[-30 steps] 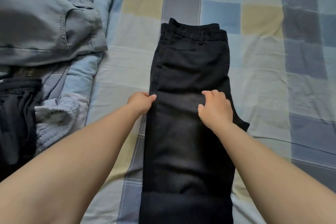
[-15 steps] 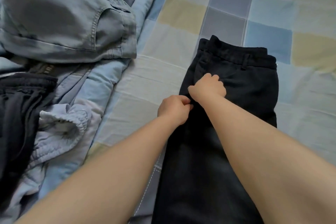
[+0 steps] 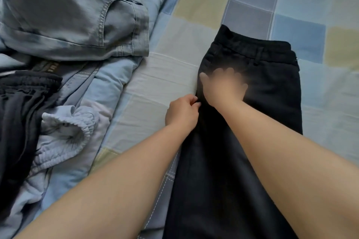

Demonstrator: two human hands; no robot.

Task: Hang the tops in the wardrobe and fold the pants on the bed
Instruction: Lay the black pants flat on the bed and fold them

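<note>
Left hand (image 3: pixel 182 111) pinching left edge of black pants (image 3: pixel 242 141), right hand (image 3: pixel 223 85) blurred, fingers spread flat on them, pants lengthwise on checked bed sheet (image 3: pixel 194 44), waistband at far end, legs toward viewer, denim heap (image 3: pixel 68 15) left.

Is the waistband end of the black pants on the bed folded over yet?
No, the black pants lie lengthwise on the checked bedsheet, their waistband still at the far end.
</note>
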